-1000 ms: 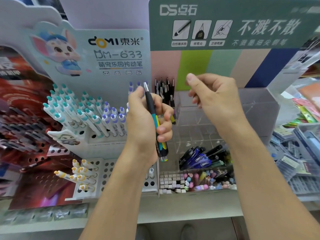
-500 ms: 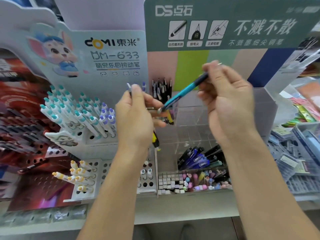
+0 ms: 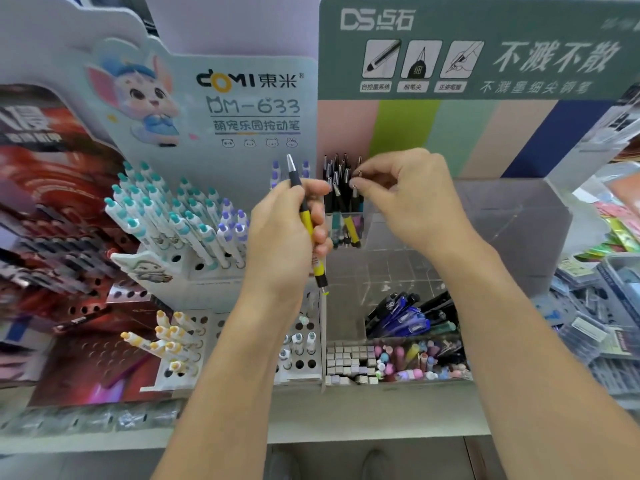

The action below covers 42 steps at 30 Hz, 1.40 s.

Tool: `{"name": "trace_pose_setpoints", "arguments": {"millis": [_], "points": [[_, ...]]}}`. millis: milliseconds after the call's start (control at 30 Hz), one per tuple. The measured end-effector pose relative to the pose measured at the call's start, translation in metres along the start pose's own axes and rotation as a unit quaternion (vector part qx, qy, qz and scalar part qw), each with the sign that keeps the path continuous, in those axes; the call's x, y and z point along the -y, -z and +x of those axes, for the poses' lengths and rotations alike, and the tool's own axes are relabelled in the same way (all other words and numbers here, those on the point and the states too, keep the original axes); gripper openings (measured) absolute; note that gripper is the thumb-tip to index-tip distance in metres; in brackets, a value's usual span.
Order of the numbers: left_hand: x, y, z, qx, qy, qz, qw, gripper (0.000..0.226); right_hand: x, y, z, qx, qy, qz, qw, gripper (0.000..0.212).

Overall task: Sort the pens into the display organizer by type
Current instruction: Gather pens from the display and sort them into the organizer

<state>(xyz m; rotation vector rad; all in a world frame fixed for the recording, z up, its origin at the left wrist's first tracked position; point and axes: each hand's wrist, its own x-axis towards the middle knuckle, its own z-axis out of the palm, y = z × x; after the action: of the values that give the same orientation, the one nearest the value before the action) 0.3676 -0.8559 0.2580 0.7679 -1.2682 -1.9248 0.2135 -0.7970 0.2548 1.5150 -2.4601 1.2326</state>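
Head view: yellow pen (image 3: 307, 221) gripped within left-hand fingers (image 3: 317, 233).

arms: bare, no sleeves visible | hands (image 3: 287, 233): bare, ungloved | jewellery: none visible

1. The middle of the yellow pen (image 3: 307, 221) is covered by the left hand (image 3: 282, 237).
2. Right of this pen, the fingertips of the right hand (image 3: 407, 199) are placed among the black pens (image 3: 337, 183); whether one is pinched cannot be told.
3. Far left of the yellow pen, the red display (image 3: 52, 216) is blurred.
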Motion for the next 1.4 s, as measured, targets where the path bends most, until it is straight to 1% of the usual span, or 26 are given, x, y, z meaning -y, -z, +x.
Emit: {"name": "trace_pose_setpoints", "arguments": {"millis": [100,167,300,400,500,600,667,733,767,867,933,1000,1033,1067,1133,1167,1200,1267,1333,1400], "points": [[0.001,0.0,-0.001,0.018,-0.018,0.071,0.997,0.028,-0.004,-0.004,0.001,0.001,-0.043,-0.018,0.999,0.017],[0.001,0.0,-0.003,0.031,-0.016,0.094,0.995,0.026,-0.004,-0.005,0.001,0.005,-0.052,-0.021,0.998,0.02],[0.003,-0.004,-0.003,0.021,0.024,0.087,0.996,0.028,-0.001,-0.001,0.002,0.003,-0.086,0.02,0.996,0.017],[0.005,-0.009,-0.002,0.013,0.048,0.046,0.998,0.032,-0.004,0.001,0.0,0.013,-0.115,0.067,0.991,0.014],[0.007,-0.015,-0.002,0.032,0.047,0.048,0.997,0.033,-0.007,0.004,0.001,0.05,-0.135,0.096,0.985,0.011],[0.009,-0.019,-0.002,0.066,0.023,0.093,0.993,0.029,-0.008,0.01,-0.001,0.085,-0.16,0.147,0.972,0.016],[0.01,-0.021,-0.003,0.087,0.012,0.127,0.988,0.026,-0.005,0.016,-0.005,0.047,-0.179,0.203,0.961,0.023],[0.01,-0.022,-0.004,0.099,0.012,0.141,0.985,0.024,-0.002,0.023,-0.009,-0.02,-0.182,0.257,0.949,0.018],[0.009,-0.023,-0.004,0.102,0.014,0.149,0.983,0.024,0.001,0.027,-0.012,-0.028,-0.173,0.275,0.945,0.013],[0.011,-0.026,-0.004,0.117,0.015,0.187,0.975,0.028,0.014,0.028,-0.018,0.017,-0.133,0.353,0.926,0.015],[0.013,-0.025,-0.004,0.124,0.011,0.207,0.97,0.03,0.019,0.026,-0.018,0.009,-0.118,0.384,0.916,0.014],[0.012,-0.021,-0.004,0.119,-0.017,0.22,0.968,0.017,0.018,0.03,-0.014,-0.033,-0.1,0.387,0.916,0.009],[0.01,-0.018,-0.005,0.104,-0.041,0.227,0.967,0.011,0.013,0.035,-0.012,-0.072,-0.098,0.395,0.911,0.008],[0.01,-0.013,-0.004,0.075,-0.071,0.237,0.966,0.009,0.007,0.041,-0.009,-0.12,-0.102,0.404,0.901,0.009],[0.007,-0.005,-0.001,-0.006,-0.127,0.243,0.962,0.017,-0.006,0.049,-0.005,-0.211,-0.108,0.381,0.894,0.01],[0.005,-0.002,0.002,-0.033,-0.142,0.243,0.959,0.019,-0.011,0.05,-0.004,-0.235,-0.105,0.348,0.902,0.01],[0.004,0.0,0.004,-0.044,-0.148,0.251,0.956,0.021,-0.014,0.048,-0.003,-0.242,-0.097,0.313,0.913,0.01],[0.005,-0.001,0.007,-0.041,-0.138,0.294,0.945,0.027,-0.015,0.038,-0.003,-0.223,-0.078,0.269,0.934,0.008],[0.01,-0.005,0.008,-0.037,-0.126,0.327,0.936,0.031,-0.011,0.028,-0.004,-0.198,-0.064,0.265,0.942,0.01],[0.016,-0.009,0.008,-0.044,-0.13,0.343,0.929,0.031,-0.006,0.025,-0.004,-0.189,-0.056,0.262,0.945,0.011]]}}
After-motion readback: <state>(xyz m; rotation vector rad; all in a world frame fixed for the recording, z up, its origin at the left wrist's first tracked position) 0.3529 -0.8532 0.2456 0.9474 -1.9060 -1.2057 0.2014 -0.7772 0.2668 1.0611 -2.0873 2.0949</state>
